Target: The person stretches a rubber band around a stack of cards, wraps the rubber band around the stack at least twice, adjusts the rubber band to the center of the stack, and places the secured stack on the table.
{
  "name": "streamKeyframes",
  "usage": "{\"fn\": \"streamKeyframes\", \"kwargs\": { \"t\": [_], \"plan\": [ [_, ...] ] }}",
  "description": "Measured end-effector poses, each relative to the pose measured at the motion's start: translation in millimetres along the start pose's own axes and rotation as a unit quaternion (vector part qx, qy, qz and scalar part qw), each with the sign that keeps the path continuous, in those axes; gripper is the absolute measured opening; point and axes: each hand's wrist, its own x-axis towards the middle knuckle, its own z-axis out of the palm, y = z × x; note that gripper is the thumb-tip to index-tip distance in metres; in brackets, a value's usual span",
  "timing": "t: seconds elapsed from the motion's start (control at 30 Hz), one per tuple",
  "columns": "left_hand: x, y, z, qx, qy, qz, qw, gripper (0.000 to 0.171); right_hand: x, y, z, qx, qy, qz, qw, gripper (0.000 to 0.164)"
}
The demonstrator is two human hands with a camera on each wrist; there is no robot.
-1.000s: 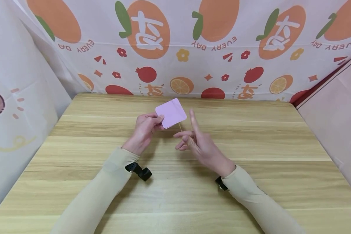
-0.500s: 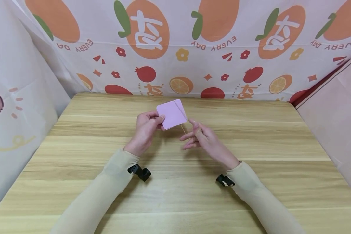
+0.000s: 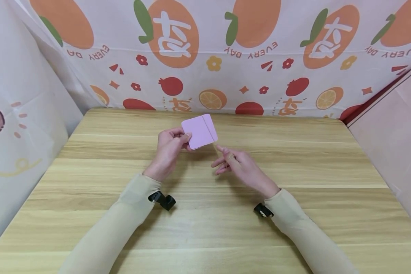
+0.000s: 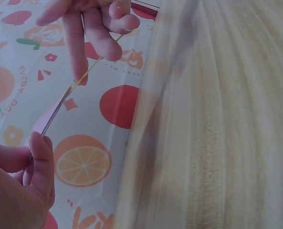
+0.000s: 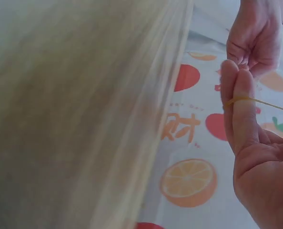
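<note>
My left hand (image 3: 168, 148) pinches a small stack of pink square cards (image 3: 196, 131) between thumb and fingers, with the cards tilted above the table. A thin rubber band (image 5: 270, 104) stretches from the cards to my right hand (image 3: 244, 167). In the head view, a thin line crosses the card face near its right edge, apparently the band. The right wrist view has the band looped round two fairly straight fingers (image 5: 245, 117). From the left wrist, the cards (image 4: 55, 112) appear nearly edge-on, and a right fingertip is close to their corner.
Below both hands lies a wood-grain table (image 3: 198, 228). A white cloth (image 3: 212, 38) printed with fruit hangs behind its far edge. Pale panels stand at the left (image 3: 27, 114) and right (image 3: 397, 144). Each wrist wears a black camera mount (image 3: 162, 199).
My right index finger has come down from pointing upward to beside the cards' lower right corner. The line across the cards now runs along their right side. My left hand keeps its grip.
</note>
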Motion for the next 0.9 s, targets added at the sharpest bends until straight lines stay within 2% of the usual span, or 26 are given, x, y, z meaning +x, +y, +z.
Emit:
{"fn": "streamKeyframes", "kwargs": {
  "t": [0.07,0.17,0.3,0.43,0.53,0.6,0.7,0.83,0.9],
  "plan": [
    [-0.3,0.0,-0.3,-0.004,-0.007,-0.002,1.0,0.012,1,1,-1,0.065,0.002,0.012,0.998,0.047],
    [-0.9,-0.2,-0.1,-0.01,-0.017,-0.008,0.9998,0.012,4,3,-2,0.15,0.011,0.027,0.988,0.052],
    [-3.2,0.6,1.4,-0.014,-0.036,-0.019,0.9991,0.014,5,5,-3,0.218,0.019,0.048,0.975,0.059],
    [-4.3,0.5,2.1,-0.007,-0.071,-0.018,0.9973,0.015,5,9,-7,0.317,0.02,0.072,0.945,0.062],
    [-3.5,-0.7,1.2,0.019,-0.103,-0.004,0.9945,0.014,5,12,-10,0.374,0.026,0.085,0.923,0.061],
    [-3.0,-0.9,0.3,0.046,-0.125,0.007,0.9911,0.013,5,14,-12,0.391,0.033,0.092,0.915,0.057],
    [-3.0,-0.1,-0.3,0.083,-0.15,0.024,0.9849,0.011,5,15,-13,0.398,0.042,0.1,0.911,0.052],
    [-2.2,-0.8,-2.9,0.125,-0.18,0.05,0.9744,0.009,6,18,-14,0.411,0.031,0.11,0.904,0.064],
    [-1.2,-2.6,-4.9,0.157,-0.197,0.07,0.9651,0.008,6,19,-15,0.418,0.016,0.115,0.901,0.069]
  ]
}}
